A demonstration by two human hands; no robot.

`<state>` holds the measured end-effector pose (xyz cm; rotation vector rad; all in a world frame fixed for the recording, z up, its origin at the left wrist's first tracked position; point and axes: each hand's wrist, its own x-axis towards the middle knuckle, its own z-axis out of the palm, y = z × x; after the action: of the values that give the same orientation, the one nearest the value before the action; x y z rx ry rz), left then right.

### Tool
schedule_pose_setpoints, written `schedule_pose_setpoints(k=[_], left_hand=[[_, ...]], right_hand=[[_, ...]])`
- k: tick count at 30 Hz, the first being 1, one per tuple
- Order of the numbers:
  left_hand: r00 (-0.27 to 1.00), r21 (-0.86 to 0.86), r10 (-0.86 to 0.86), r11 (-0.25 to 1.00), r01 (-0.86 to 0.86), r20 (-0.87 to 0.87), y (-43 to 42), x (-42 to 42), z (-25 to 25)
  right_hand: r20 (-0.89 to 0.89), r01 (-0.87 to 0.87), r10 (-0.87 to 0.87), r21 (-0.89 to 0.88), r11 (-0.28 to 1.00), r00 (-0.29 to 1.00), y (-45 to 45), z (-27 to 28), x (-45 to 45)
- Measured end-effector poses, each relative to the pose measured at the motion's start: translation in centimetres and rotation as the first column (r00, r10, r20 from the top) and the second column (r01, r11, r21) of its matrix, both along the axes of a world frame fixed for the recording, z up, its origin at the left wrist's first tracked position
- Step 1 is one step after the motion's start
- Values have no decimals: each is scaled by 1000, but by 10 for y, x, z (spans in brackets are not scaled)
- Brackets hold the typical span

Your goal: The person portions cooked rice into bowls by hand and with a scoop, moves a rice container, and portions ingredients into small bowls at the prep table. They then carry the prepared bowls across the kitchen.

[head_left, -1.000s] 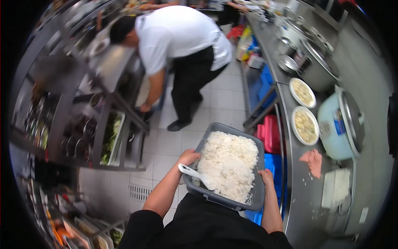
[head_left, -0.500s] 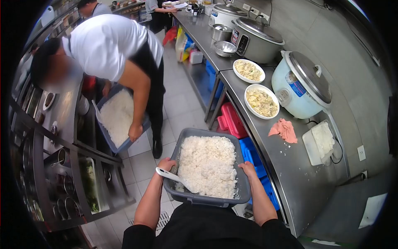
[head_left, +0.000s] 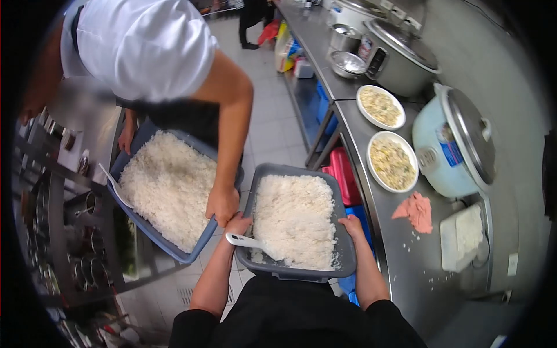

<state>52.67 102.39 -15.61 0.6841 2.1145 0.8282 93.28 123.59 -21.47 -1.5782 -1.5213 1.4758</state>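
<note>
A grey plastic tub (head_left: 268,268) of cooked white rice (head_left: 296,217) is held level in front of my body. My left hand (head_left: 238,224) grips its left side, and my right hand (head_left: 350,226) grips the right rim. A white rice paddle (head_left: 246,240) leans over the near left corner, its blade in the rice. Close to my left hand, a co-worker's hand (head_left: 223,204) holds the corner of a second, blue-grey tub (head_left: 152,243), also filled with rice and with a white paddle (head_left: 119,191) at its left side.
A co-worker in a white shirt (head_left: 145,49) bends over at the left, beside metal shelving. Along the right runs a steel counter (head_left: 371,124) with two bowls of fried rice (head_left: 393,162), a pale blue rice cooker (head_left: 444,145), a pink cloth (head_left: 414,212) and a rice-covered white container (head_left: 461,238).
The co-worker and the second tub have come closer, the tub now beside mine on the left. My view has shifted forward and left; both my hands still hold the grey tub.
</note>
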Motion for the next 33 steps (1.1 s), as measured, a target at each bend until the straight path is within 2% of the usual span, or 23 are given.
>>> schedule_pose_setpoints(k=[2, 3, 5, 7, 8, 10, 12, 14, 16, 17, 18, 20, 23, 26, 27, 30, 31, 33], left_hand=[[1000, 87, 1, 996, 0, -2, 9, -7, -40], [1000, 72, 15, 997, -15, 6, 10, -3, -32], [977, 116, 69, 989, -94, 203, 20, 12, 3], [968, 127, 105, 983, -136, 227, 26, 16, 3], [963, 132, 117, 979, -152, 243, 27, 18, 4], [971, 107, 131, 982, -155, 198, 32, 18, 6], [907, 124, 275, 937, -328, 319, 32, 16, -7], [893, 116, 315, 923, -367, 323, 33, 10, -20], [945, 10, 246, 967, -254, 213, 36, 2, -18], [942, -23, 251, 967, -252, 224, 39, 0, -14], [870, 72, 267, 943, -324, 416, 36, -2, -42], [802, 60, 348, 902, -428, 486, 37, 1, -43], [772, 27, 381, 889, -456, 509, 47, -7, -51], [823, 90, 328, 907, -412, 463, 60, -12, -55], [867, 83, 315, 924, -373, 385, 63, -19, -69], [962, -19, 182, 983, -182, 203, 80, -41, -82], [963, -16, 184, 983, -184, 195, 91, -44, -86], [976, 14, 158, 987, -162, 147, 102, -49, -88]], right_hand=[[54, -67, 68, -23, 998, 996, 23, 15, -6], [166, -109, 109, -8, 994, 980, 35, 19, -9], [178, -143, 134, 37, 989, 975, 67, -22, -8], [189, -183, 167, 74, 980, 968, 84, -22, -19], [252, -225, 201, 67, 972, 946, 88, -22, -20], [313, -273, 242, 59, 960, 918, 97, -7, -34], [457, -353, 292, 53, 934, 840, 110, -1, -49], [450, -350, 292, 47, 936, 844, 123, -3, -63], [451, -345, 289, 45, 938, 844, 129, -15, -66], [467, -361, 294, 57, 931, 834, 134, -18, -72], [482, -376, 296, 76, 924, 825, 146, -20, -79], [485, -410, 331, 65, 910, 810, 165, -20, -93], [519, -447, 368, 29, 894, 771, 176, -20, -100], [523, -440, 361, 29, 898, 772, 183, -5, -112], [514, -409, 339, 26, 912, 788, 181, -1, -114], [532, -373, 301, 30, 927, 791, 183, -12, -113], [526, -374, 302, 34, 927, 795, 188, -20, -111], [519, -284, 191, 106, 953, 833, 188, -40, -107]])
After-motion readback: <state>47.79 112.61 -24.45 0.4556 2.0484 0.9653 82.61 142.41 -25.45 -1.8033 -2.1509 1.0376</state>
